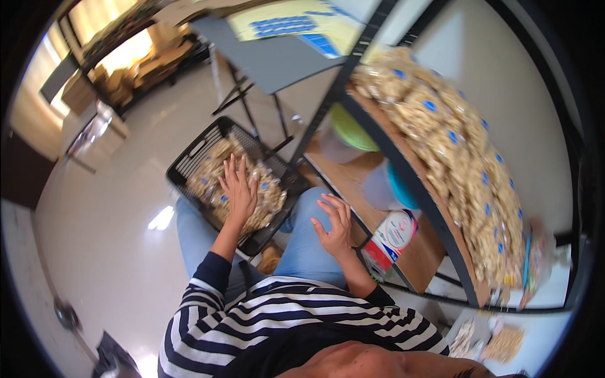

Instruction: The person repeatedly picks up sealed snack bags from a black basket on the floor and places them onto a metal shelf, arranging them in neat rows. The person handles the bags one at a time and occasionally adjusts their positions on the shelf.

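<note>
A black plastic basket (182,166) stands tilted in view between my knees, filled with clear bags of pale beige snack pieces (272,198) that bear small blue labels. My left hand (239,191) lies flat over the bags, fingers spread, its palm down; it grips nothing that I can see. To the right of the basket, my right hand (334,224) hovers by or rests on my right thigh, its fingers apart and slightly bent, holding nothing. Whether it touches the jeans cannot be told.
A metal-framed shelf on the right bears many similar bags (444,137). Its lower board holds a green-lidded tub (347,134), a blue-lidded tub (387,186) and a red-and-white box (394,236). Beyond the basket stands a grey folding table (269,66). Cardboard (160,64) lies on a rack at the upper left.
</note>
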Available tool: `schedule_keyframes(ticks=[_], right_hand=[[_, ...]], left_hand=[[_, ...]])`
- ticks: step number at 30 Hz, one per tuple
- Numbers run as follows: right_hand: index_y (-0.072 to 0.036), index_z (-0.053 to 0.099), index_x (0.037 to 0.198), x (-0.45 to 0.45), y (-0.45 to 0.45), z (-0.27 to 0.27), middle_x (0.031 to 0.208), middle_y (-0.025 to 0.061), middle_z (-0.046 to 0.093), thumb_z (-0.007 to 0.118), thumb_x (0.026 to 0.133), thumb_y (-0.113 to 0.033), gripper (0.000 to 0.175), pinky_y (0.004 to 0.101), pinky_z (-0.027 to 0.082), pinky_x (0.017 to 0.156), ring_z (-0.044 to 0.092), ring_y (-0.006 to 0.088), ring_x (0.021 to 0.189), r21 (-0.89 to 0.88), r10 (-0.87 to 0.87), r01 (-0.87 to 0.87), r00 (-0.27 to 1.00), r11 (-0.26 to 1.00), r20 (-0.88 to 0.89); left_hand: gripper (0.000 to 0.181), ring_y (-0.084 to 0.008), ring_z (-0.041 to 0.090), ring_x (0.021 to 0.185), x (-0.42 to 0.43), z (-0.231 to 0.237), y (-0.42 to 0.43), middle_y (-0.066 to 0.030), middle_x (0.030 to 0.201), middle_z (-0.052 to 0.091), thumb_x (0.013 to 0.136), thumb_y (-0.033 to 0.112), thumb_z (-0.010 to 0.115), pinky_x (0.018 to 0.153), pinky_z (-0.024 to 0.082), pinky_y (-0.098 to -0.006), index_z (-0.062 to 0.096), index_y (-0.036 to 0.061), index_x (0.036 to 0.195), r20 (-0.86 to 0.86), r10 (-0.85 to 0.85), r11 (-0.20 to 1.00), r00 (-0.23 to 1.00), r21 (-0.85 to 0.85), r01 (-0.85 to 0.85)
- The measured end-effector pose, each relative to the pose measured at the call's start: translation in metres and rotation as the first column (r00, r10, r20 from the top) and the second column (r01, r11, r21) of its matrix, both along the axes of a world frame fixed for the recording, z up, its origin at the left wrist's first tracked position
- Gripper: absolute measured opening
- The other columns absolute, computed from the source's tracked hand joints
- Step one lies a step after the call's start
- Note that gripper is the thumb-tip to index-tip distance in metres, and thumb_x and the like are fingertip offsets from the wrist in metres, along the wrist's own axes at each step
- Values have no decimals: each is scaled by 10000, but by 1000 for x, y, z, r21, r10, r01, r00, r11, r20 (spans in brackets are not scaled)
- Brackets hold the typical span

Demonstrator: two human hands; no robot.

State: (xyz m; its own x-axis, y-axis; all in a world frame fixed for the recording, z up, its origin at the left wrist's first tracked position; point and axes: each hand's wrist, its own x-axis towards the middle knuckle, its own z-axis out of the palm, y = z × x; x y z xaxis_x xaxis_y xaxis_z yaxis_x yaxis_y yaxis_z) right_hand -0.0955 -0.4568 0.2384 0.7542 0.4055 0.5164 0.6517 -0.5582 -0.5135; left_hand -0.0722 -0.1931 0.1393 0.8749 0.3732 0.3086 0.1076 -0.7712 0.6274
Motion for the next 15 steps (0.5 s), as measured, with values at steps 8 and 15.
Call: schedule_keyframes(ticks=[8,15], right_hand=[[-66,643,1150,50,102,-80,1298,112,548,720,843,-155,329,456,400,1031,481,331,1240,-158,264,-323,914,933,-309],[-70,612,1204,127,169,-182,1323,135,510,709,835,-131,386,463,393,1041,457,346,1261,-376,352,-540,814,753,-463]], left_hand=[[518,-371,250,1447,8,-81,148,-168,1515,350,1027,356,446,1146,169,-592,379,111,1478,-38,438,888,898,-133,-439],[490,-379,337,1392,30,-172,191,-189,1464,407,1016,340,472,1126,217,-575,430,88,1434,-123,451,855,884,-224,-468]])
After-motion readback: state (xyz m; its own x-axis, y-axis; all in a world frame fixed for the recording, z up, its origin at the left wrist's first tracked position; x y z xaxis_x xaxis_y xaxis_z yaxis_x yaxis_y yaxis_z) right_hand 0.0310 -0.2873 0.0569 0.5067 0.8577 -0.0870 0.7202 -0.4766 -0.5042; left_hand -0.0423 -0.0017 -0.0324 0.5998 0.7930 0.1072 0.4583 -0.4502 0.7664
